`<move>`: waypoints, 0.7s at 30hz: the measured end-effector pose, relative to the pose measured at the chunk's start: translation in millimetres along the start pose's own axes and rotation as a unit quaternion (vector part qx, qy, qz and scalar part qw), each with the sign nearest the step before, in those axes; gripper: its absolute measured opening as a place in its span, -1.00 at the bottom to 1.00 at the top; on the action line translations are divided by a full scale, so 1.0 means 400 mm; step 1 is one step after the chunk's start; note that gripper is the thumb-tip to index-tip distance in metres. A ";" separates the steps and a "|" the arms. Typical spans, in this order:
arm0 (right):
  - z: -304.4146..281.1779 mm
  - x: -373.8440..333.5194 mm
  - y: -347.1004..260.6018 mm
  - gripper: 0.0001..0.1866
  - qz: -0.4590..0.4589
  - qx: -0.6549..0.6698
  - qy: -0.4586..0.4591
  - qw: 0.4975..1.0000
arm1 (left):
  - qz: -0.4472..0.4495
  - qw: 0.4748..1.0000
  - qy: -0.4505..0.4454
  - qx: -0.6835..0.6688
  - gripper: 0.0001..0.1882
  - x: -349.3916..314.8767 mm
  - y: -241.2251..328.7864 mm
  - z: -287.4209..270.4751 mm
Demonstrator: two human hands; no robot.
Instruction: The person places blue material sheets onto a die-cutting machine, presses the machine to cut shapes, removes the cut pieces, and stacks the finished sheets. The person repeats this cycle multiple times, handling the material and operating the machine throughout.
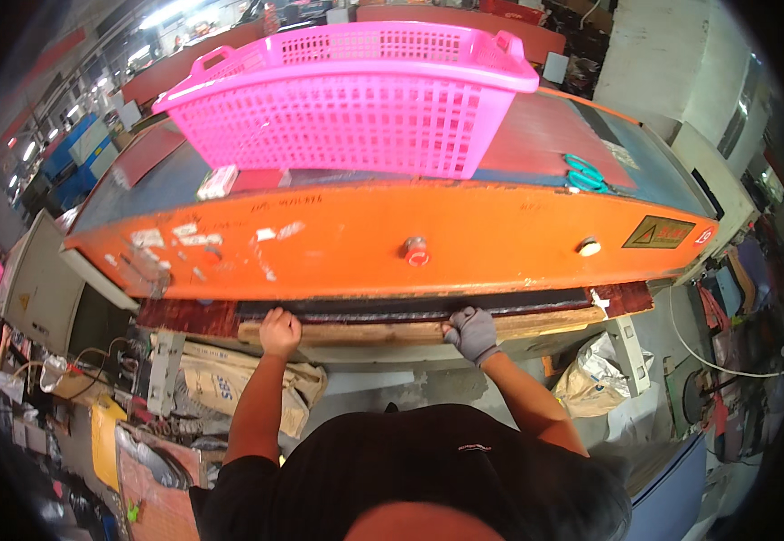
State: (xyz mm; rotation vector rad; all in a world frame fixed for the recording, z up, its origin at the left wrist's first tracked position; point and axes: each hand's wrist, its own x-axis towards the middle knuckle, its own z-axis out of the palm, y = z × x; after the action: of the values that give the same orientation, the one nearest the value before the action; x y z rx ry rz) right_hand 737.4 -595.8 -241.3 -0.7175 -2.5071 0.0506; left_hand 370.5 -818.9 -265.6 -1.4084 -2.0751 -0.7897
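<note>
Both my arms reach forward to a long wooden board [365, 334] along the front of an orange machine [338, 239]. My bare left hand [281, 332] is closed over the board's near edge, left of its middle. Farther right, my right hand [474, 335], in a grey glove, has its fingers curled over the same edge. A dark flat sheet [410, 307] lies just beyond my hands, its far side reaching under the orange front panel. The undersides of both grips are hidden.
A pink plastic basket [338, 117] stands on the machine top, with teal-handled scissors [585, 174] to its right. A red button [416, 252] and a pale button [589, 246] stick out of the panel. Sacks [239, 383] lie below the board; a white leg [628, 356] stands right.
</note>
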 end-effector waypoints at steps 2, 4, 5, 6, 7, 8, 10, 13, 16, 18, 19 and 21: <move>0.006 -0.003 -0.006 -0.66 0.014 -0.025 0.004 1.000 | -0.014 1.000 -0.023 0.012 -0.83 -0.008 -0.001 -0.003; 0.007 0.000 -0.007 -0.67 0.013 -0.037 0.032 0.999 | -0.018 0.999 -0.039 -0.001 -0.83 -0.012 0.000 -0.011; 0.006 0.003 -0.008 -0.67 0.031 -0.044 0.001 0.999 | -0.031 0.998 -0.047 -0.018 -0.83 -0.013 0.004 -0.016; 0.001 0.008 -0.002 -0.68 0.032 -0.013 0.003 0.999 | -0.045 0.997 -0.068 -0.012 -0.83 -0.010 0.008 -0.022; 0.000 0.012 -0.001 -0.68 0.048 -0.015 -0.012 0.999 | -0.053 0.996 -0.075 -0.017 -0.81 -0.009 0.012 -0.027; -0.007 0.011 0.005 -0.68 0.049 -0.007 -0.010 0.999 | -0.063 0.993 -0.093 -0.028 -0.80 -0.008 0.024 -0.033; -0.014 -0.003 0.006 -0.68 0.053 -0.005 -0.001 0.999 | -0.082 0.991 -0.102 -0.025 -0.78 -0.019 0.044 -0.050; -0.031 -0.083 -0.022 -0.68 0.070 0.000 -0.004 0.998 | -0.080 0.991 -0.106 -0.009 -0.75 -0.087 0.088 -0.099; -0.074 -0.186 -0.075 -0.69 0.090 0.035 0.010 0.995 | -0.055 0.993 -0.100 -0.010 -0.73 -0.170 0.124 -0.175; -0.117 -0.249 -0.126 -0.66 0.138 0.056 -0.011 0.989 | -0.062 0.992 -0.106 -0.023 -0.72 -0.233 0.154 -0.236; -0.140 -0.274 -0.155 -0.64 0.169 0.062 -0.021 0.983 | -0.062 0.993 -0.097 -0.031 -0.72 -0.265 0.171 -0.267; -0.170 -0.298 -0.221 -0.66 0.185 0.124 -0.020 0.975 | -0.062 0.995 -0.074 -0.037 -0.72 -0.329 0.203 -0.330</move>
State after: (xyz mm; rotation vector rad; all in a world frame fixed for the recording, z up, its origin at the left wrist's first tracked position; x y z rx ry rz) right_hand 814.6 -738.5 -224.6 -1.0721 -2.3142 0.5053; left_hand 501.9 -973.1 -248.6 -1.4268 -2.2868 -0.8435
